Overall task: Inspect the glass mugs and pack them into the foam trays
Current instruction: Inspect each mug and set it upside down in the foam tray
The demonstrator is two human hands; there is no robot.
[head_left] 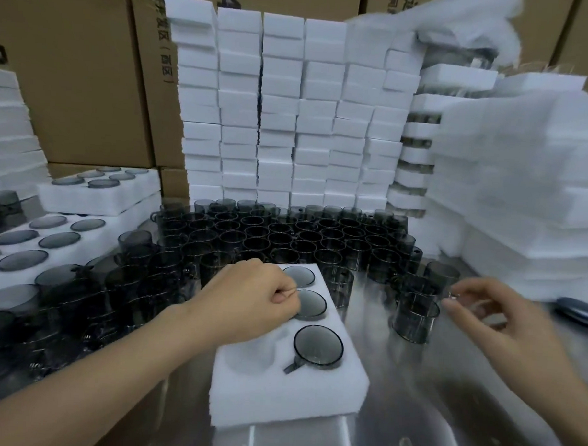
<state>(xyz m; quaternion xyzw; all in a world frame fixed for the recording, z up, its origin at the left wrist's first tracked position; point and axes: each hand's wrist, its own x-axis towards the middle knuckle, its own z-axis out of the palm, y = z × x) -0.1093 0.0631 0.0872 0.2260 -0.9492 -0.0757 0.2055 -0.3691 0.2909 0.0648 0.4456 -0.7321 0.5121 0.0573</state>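
A white foam tray (288,391) lies in front of me on the metal table. Its right column holds three grey glass mugs: far (298,276), middle (312,304) and near (318,347), the near one with its handle pointing left. The near-left slot (256,351) holds nothing. My left hand (248,301) rests on the tray with fingers curled at the middle mug's left side, where its handle lies hidden. My right hand (504,319), blurred, hovers with loosely curled fingers, thumb and forefinger tips just beside a loose mug (415,317).
Several loose grey mugs (285,236) crowd the table behind and left of the tray. Filled foam trays (84,220) are stacked at the left. Tall foam stacks (291,104) and cardboard boxes (74,61) wall the back and the right side (523,182).
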